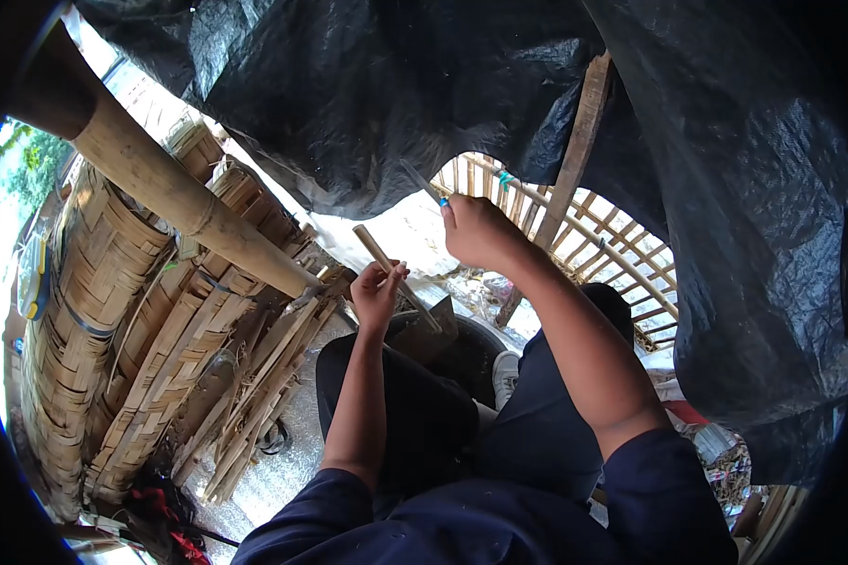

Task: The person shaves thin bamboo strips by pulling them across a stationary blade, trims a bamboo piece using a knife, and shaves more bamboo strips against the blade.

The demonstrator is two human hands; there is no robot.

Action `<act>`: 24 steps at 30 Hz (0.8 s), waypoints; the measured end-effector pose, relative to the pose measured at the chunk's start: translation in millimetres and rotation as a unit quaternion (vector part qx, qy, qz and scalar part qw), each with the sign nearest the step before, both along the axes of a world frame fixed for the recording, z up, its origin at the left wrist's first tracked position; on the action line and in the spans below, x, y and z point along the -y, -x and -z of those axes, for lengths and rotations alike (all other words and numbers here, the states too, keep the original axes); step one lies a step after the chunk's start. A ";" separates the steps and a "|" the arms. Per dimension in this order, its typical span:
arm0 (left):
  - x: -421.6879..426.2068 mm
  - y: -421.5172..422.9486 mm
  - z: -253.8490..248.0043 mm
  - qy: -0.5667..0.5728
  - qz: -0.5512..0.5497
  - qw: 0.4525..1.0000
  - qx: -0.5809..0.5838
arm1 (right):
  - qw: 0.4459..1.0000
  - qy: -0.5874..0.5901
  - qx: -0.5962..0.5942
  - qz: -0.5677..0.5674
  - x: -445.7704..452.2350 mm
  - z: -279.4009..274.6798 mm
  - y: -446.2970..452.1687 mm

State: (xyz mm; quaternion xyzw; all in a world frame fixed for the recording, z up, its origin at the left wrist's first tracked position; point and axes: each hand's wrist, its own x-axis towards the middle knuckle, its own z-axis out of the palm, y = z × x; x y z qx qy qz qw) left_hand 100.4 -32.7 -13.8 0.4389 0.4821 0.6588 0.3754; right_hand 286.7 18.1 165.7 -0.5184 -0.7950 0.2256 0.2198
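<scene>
My left hand (377,294) is closed around a short bamboo stick (371,243), which slants from upper left to lower right in front of my knees. In my right hand (481,232), raised above and to the right of the stick, is a knife (422,182) with a thin blade pointing up and left. A bit of blue shows at its handle; my fist covers the rest. The blade is apart from the stick. Beneath the stick's lower end, between my legs, sits a dark round tub (481,350), partly hidden by my knees.
Rolled woven bamboo mats (113,273) and split bamboo strips (254,400) stand at left, crossed by a thick bamboo pole (174,193). Black plastic sheeting (377,85) hangs ahead and at right. Behind it are a wooden post (579,141) and a bamboo lattice (622,254).
</scene>
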 end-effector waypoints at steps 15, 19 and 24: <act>-8.9 -25.5 -31.7 0.001 -0.025 0.985 -0.170 | 0.997 -0.003 -0.009 -0.083 32.0 -0.7 11.0; -10.7 -20.3 -37.7 -0.085 0.014 0.990 -0.107 | 0.997 -0.001 0.025 -0.076 31.3 -4.8 12.6; 0.3 -25.5 -71.8 -0.141 0.027 0.989 -0.028 | 0.996 0.003 0.013 -0.091 36.4 -7.9 17.0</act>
